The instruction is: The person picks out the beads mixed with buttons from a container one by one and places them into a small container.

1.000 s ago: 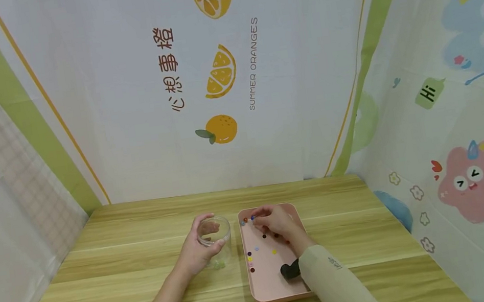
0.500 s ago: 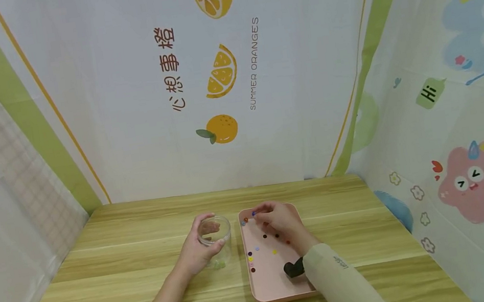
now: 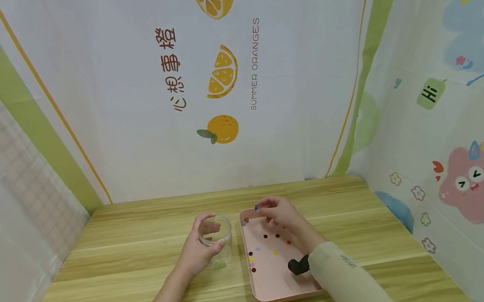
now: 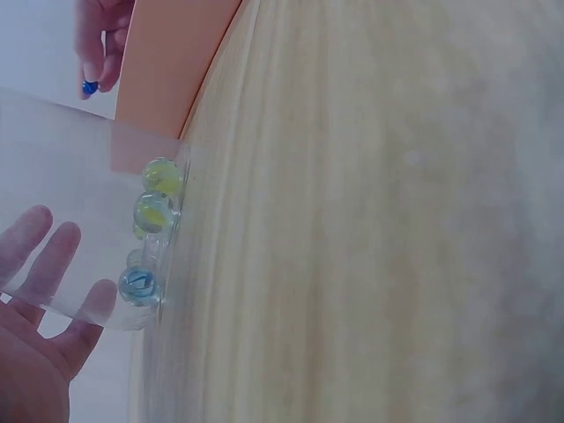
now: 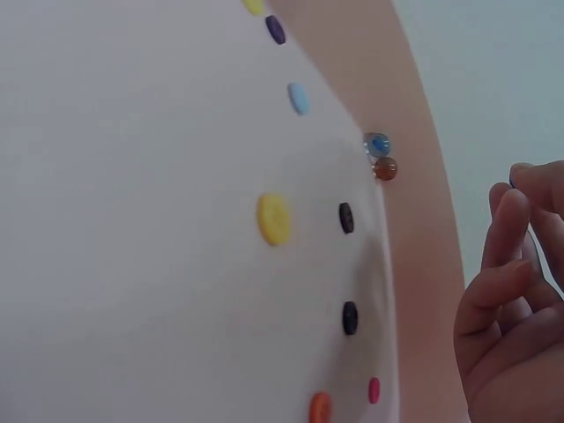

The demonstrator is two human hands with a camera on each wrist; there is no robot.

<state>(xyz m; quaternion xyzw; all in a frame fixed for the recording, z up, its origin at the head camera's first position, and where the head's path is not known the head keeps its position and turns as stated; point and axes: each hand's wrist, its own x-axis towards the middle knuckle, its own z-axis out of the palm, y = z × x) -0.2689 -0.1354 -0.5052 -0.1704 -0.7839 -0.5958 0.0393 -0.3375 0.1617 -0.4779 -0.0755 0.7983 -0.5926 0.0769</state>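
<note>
My left hand [image 3: 193,253] grips a clear plastic jar [image 3: 228,252] standing on the table, fingers wrapped around its side. In the left wrist view, several glass marbles, among them a yellow-green marble [image 4: 154,211] and a blue marble [image 4: 137,285], lie at the jar's bottom. My right hand [image 3: 285,217] pinches a small dark blue marble [image 4: 90,87] between thumb and fingertips, raised over the far end of the pink tray [image 3: 277,288]. Against the tray's wall sit a light blue marble [image 5: 377,144] and an orange marble [image 5: 385,168].
Several buttons are scattered in the tray, including a yellow button [image 5: 273,219], a light blue button [image 5: 299,99] and a black button [image 5: 346,218]. The tray stands right of the jar on the wooden table [image 3: 141,227]. A printed curtain [image 3: 139,150] hangs behind the table.
My right hand has lifted the dark blue marble from the tray's far left corner, rising slightly up and to the right. The left hand and jar have stayed in place.
</note>
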